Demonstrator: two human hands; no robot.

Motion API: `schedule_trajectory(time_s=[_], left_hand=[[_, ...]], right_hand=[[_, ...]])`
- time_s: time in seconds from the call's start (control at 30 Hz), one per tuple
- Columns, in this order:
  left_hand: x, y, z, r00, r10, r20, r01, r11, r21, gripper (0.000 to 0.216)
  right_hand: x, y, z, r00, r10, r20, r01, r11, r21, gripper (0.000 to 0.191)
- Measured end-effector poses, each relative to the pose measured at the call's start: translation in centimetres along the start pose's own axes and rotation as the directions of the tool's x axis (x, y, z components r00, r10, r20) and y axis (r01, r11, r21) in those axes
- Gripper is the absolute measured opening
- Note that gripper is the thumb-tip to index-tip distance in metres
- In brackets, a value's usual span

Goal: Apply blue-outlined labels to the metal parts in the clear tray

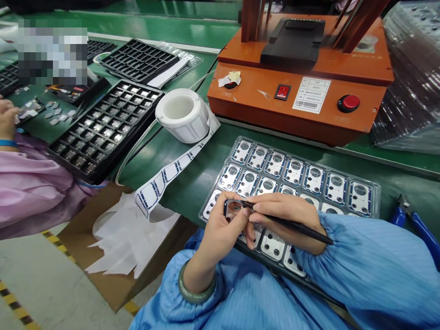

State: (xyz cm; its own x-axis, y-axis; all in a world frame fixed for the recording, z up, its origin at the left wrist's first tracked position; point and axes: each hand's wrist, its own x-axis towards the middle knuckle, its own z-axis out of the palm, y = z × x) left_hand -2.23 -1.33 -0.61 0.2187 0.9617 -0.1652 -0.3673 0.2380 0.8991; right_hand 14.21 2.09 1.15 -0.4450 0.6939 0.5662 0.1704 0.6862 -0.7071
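Observation:
Between its thumb and fingers, my left hand [225,229] grips a small rectangular plate [234,207] with a round opening, like those in the tray. A pair of black tweezers [292,224] lies slanted in my right hand [288,215], its tip on the plate's upper edge beside my left thumb. Both hands are over a clear plastic tray [376,195] holding rows of silver plates with blue edging. My hands and sleeves hide part of the lower rows.
A roll of adhesive labels [182,114] trails a strip toward a cardboard box [151,266] of white backing paper. Behind the tray stands an orange machine [257,105]; blue-handled pliers [398,215] lie right. A black parts tray [103,128] sits left, near a co-worker's pink sleeve [30,188].

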Motion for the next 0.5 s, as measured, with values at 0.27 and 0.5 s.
schedule_trajectory(time_s=[0.27,0.5], left_hand=[[0.04,-0.29,-0.08,1.000,0.026,0.016,-0.026,0.999,-0.022,0.013],[0.05,-0.09,-0.03,1.000,0.024,0.005,-0.024,1.000,-0.014,0.012]], right_hand=[[0.17,0.03,0.17,0.999,-0.019,-0.042,0.019,1.000,0.006,0.014],[0.13,-0.11,0.05,0.999,-0.044,-0.019,0.043,0.999,-0.011,0.013]])
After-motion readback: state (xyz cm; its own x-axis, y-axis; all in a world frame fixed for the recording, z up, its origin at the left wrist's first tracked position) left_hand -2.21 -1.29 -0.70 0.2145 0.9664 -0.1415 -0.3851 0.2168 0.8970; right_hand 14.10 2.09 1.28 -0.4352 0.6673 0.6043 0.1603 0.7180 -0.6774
